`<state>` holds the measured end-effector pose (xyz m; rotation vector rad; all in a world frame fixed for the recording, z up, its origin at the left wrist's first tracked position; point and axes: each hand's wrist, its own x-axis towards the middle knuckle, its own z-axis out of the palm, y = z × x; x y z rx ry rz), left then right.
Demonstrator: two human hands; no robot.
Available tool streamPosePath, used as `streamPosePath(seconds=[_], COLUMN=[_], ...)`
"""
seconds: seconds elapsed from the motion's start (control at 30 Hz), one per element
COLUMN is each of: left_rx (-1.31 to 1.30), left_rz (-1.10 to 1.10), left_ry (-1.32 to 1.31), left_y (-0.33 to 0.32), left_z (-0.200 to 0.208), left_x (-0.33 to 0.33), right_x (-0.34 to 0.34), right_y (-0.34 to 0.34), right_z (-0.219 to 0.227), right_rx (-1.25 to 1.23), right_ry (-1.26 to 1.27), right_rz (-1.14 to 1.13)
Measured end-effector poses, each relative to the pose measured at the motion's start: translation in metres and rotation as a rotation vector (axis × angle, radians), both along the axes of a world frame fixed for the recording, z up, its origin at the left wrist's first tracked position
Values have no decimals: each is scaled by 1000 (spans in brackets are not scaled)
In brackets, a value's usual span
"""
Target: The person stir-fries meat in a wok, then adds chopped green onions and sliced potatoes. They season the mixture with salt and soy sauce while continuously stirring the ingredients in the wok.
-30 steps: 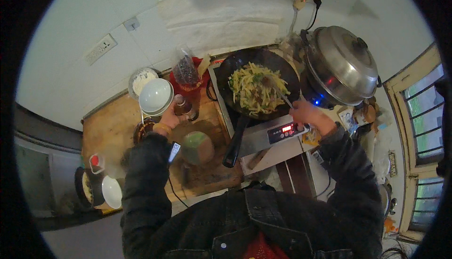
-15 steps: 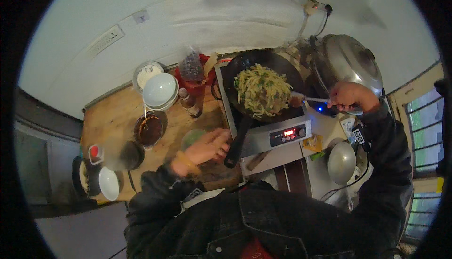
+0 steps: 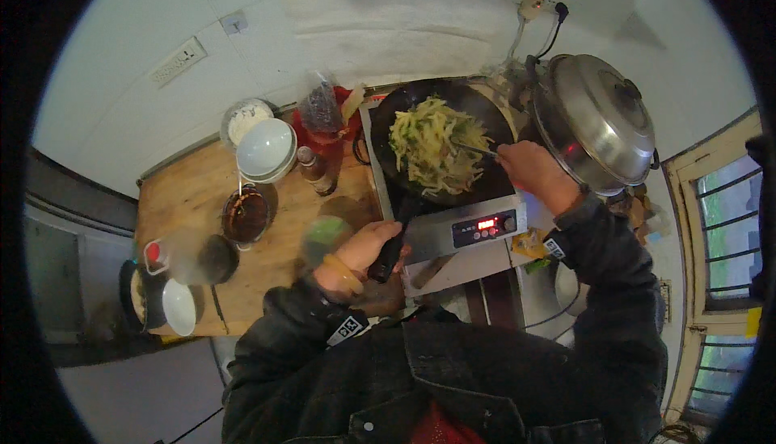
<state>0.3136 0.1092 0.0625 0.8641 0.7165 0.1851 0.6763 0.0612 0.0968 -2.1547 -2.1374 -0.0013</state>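
A black wok (image 3: 495, 113) sits on an induction cooktop (image 3: 432, 231) with a lit red display. In the wok lies a heap of pale yellow strips with green bits (image 3: 432, 141). My left hand (image 3: 364, 252) is closed around the wok's black handle (image 3: 391, 255). Over the wok's right edge, my right hand (image 3: 531, 171) grips a thin metal-handled spatula (image 3: 475, 150). Its working end is hidden among the strips.
A large lidded steel pot (image 3: 594, 109) stands right of the cooktop. On the wooden counter (image 3: 190, 202) to the left are stacked white bowls (image 3: 265, 147), a sauce bottle (image 3: 314, 168), a bowl of dark sauce (image 3: 246, 216), a green bowl (image 3: 327, 234) and a white bowl (image 3: 183, 308).
My left hand has closed on the wok handle. My right hand has moved left over the wok, pushing the spatula into the strips, which have shifted. The steel pot's surroundings are less covered by my arm.
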Motion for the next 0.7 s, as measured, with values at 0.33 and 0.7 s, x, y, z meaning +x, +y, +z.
streamPosePath(seconds=[0.33, 0.7], left_rx=[42, 89], left_rz=[3, -12], left_ry=[45, 1], left_y=[-7, -8], left_z=[9, -5], left_x=[-3, -2], right_x=[34, -40], right_y=[-4, 43], right_z=[95, -15], right_rx=[-980, -542], right_ry=[530, 1474], right_rz=[-444, -576])
